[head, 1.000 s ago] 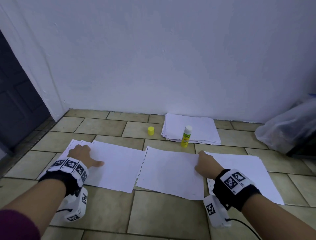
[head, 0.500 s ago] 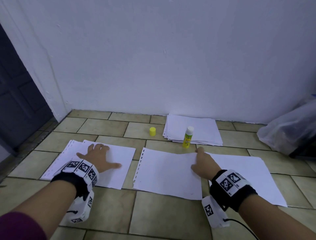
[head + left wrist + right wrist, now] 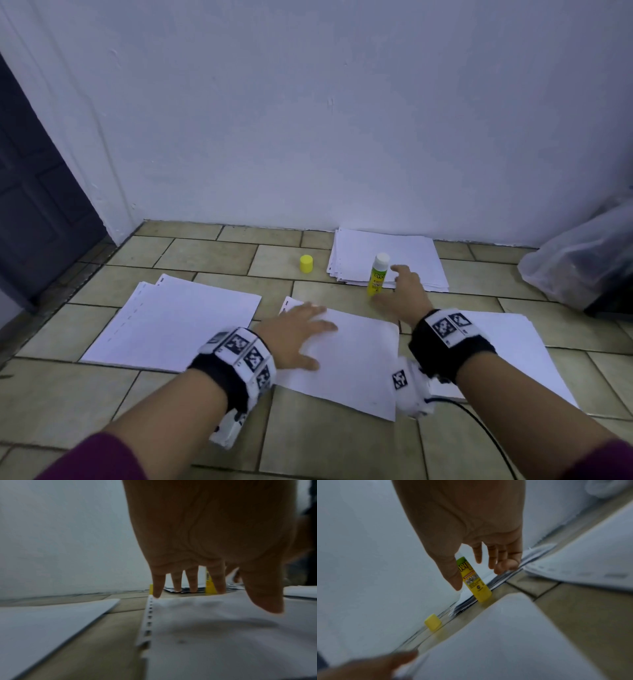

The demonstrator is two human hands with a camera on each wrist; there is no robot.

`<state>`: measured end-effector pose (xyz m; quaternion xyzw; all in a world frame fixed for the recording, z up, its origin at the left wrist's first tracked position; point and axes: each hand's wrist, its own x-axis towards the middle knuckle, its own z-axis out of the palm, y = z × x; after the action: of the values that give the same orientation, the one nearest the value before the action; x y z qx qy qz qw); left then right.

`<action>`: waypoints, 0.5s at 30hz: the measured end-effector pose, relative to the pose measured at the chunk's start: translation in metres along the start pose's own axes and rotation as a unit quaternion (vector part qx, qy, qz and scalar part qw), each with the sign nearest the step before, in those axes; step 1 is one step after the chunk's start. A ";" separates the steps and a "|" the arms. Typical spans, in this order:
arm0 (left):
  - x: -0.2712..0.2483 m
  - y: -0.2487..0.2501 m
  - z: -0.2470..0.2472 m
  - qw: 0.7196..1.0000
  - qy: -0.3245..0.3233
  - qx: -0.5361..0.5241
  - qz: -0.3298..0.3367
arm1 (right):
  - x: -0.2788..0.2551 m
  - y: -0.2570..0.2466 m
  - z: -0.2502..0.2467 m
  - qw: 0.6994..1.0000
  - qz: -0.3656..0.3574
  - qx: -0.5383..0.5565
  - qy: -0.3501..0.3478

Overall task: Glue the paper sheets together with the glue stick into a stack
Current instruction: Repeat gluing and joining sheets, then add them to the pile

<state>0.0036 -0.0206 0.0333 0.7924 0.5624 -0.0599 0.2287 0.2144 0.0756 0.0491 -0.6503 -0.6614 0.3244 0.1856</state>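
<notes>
On a tiled floor point(image 3: 191, 411), the person's left hand point(image 3: 294, 337) lay flat with fingers point(image 3: 158, 586) spread, pressing the middle paper sheet point(image 3: 359, 363). The right hand point(image 3: 406, 294) reached with fingers point(image 3: 476, 554) released, holding nothing, just beside the upright, uncapped glue stick point(image 3: 377, 274). The stick stood at the front edge of a paper stack point(image 3: 387, 250) by the wall, its yellow cap point(image 3: 306, 263) nearby.
</notes>
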 end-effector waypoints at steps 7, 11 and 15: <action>0.005 0.021 -0.004 0.990 -0.018 0.113 -0.078 | 0.022 -0.005 -0.006 0.997 -0.046 0.059 0.022; 0.008 0.020 -0.002 0.993 -0.002 0.110 -0.048 | 0.016 -0.015 -0.032 0.992 -0.083 0.079 -0.057; 0.018 0.021 -0.002 0.993 -0.060 0.094 -0.030 | 0.012 -0.020 -0.033 0.989 -0.116 0.088 -0.039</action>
<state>0.0290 -0.0102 0.0347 0.7879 0.5631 -0.1669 0.1851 0.2208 0.0948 0.0841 -0.5372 -0.7082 0.3820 0.2527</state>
